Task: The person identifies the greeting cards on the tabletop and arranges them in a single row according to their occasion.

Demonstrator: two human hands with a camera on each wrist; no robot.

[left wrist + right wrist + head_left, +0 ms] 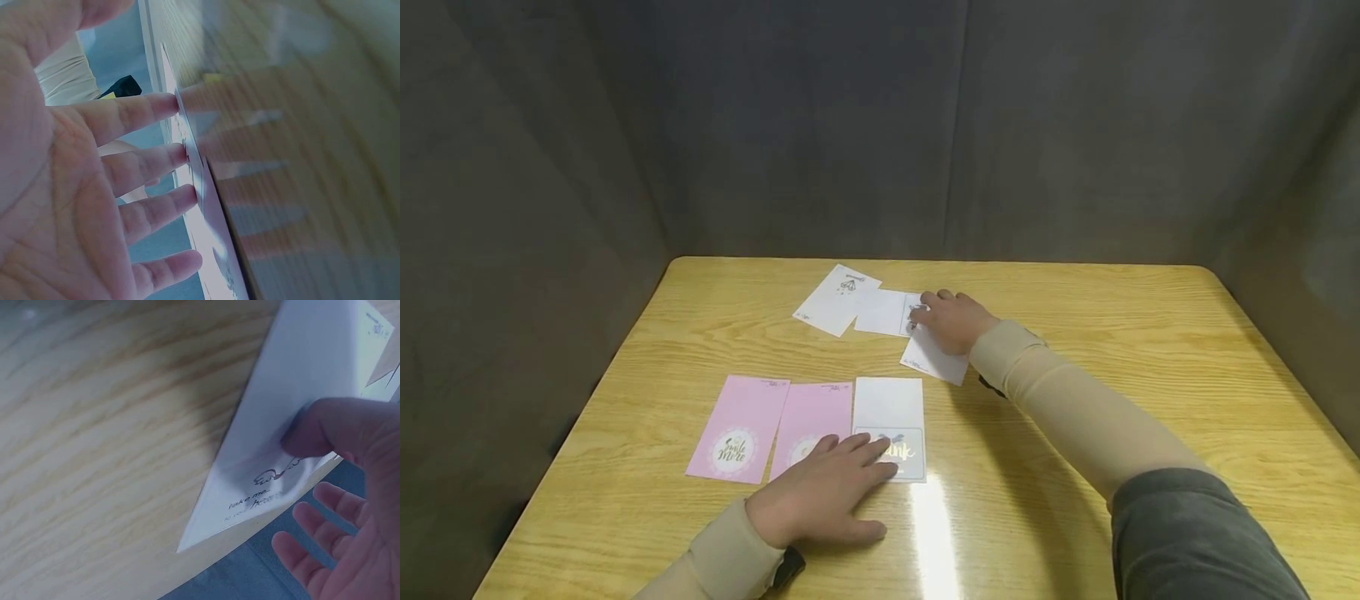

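Note:
Fingers spread, my left hand (823,492) rests its fingertips on the laid-out cards, over a pink card (811,408) and a white-and-grey "Thank" card (889,400). Another pink card (737,425), marked "Smile More", lies left of them. Farther back, my right hand (955,321) pinches a white card (934,360) near its edge. In the right wrist view, the thumb (312,434) lies across this card's printed face, and the edge bends slightly. Its index finger is hidden; three other fingers hang free.
A tilted white card (835,300) overlaps a white card with a bordered print (880,312) near the table's back. The wooden table (1120,333) ends at a grey curtain (925,125). Glare brightens the front middle.

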